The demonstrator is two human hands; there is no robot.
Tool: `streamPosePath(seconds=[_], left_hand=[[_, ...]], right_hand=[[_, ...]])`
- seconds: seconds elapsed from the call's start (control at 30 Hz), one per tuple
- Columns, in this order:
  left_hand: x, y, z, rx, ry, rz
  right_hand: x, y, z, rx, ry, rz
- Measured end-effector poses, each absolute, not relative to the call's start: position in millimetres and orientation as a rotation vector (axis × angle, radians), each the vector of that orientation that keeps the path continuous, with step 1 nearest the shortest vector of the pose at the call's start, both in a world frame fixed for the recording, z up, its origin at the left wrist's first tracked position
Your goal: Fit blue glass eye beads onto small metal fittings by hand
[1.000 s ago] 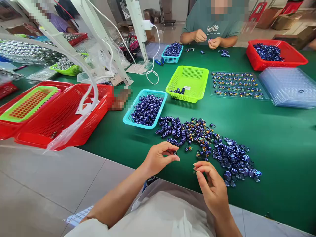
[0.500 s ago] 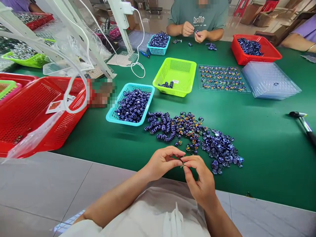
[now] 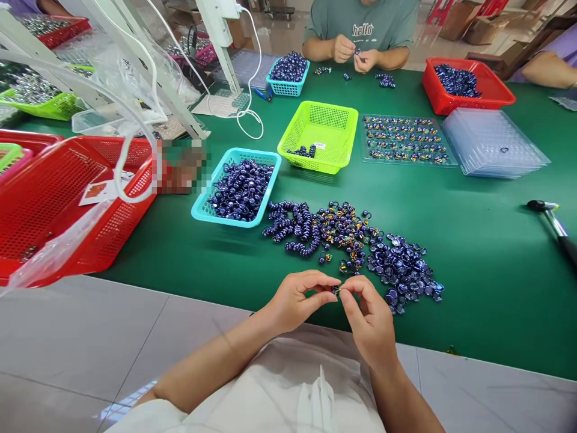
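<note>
My left hand (image 3: 300, 300) pinches a small dark ring-like piece (image 3: 335, 290) between thumb and forefinger, just past the table's near edge. At the same spot, the thumb and forefinger of my right hand (image 3: 370, 316) are pressed together on a thin yellowish bit beside the piece; whether the two are joined is too small to tell. Just beyond my fingers lies a heap of dark blue rings with orange and yellow parts (image 3: 342, 228). To its left are coiled rows of shiny blue rings (image 3: 293, 225), and to its right a pile of loose blue oval caps (image 3: 403, 270).
A blue basket (image 3: 198, 207) of blue rings stands left of the heaps, with a green basket (image 3: 336, 129) behind. Farther right are a filled clear tray (image 3: 367, 157), stacked trays (image 3: 493, 141) and a hammer (image 3: 552, 221). A large red basket (image 3: 103, 240) fills the left. A co-worker (image 3: 360, 36) sits opposite.
My right fingertips have shifted slightly up and right, and the dark piece at my left fingertips shows more clearly. The whole view has shifted a little.
</note>
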State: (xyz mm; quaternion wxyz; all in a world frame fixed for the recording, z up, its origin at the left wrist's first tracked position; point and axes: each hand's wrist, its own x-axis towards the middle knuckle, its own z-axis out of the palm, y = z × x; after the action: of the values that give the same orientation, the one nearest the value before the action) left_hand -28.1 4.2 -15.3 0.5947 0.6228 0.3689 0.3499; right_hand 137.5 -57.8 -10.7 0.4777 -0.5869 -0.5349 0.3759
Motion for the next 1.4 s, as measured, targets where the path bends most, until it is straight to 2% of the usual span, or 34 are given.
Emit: streamPosePath(seconds=[0.23,0.7,0.97,1.4], left_hand=[[-28.1,5.7,-17.1,1.783,0.766,0.960],[-29.5,5.9,-21.2,2.026,0.683,1.089],[-27.8,-2.3,-17.1,1.502,0.956,0.870],[-23.6,3.2,-7.3,0.822,1.035,0.779]], right_hand=[[134.8,-56.5,-17.8,-1.483,-1.099,1.118],[135.6,-56.7,-13.4,-1.594,-1.148,1.123],[137.0,-54.1,-10.2,-1.557,-1.164,1.192],[137.8,-49.7,-22.2,-1.338,-1.140,1.355]])
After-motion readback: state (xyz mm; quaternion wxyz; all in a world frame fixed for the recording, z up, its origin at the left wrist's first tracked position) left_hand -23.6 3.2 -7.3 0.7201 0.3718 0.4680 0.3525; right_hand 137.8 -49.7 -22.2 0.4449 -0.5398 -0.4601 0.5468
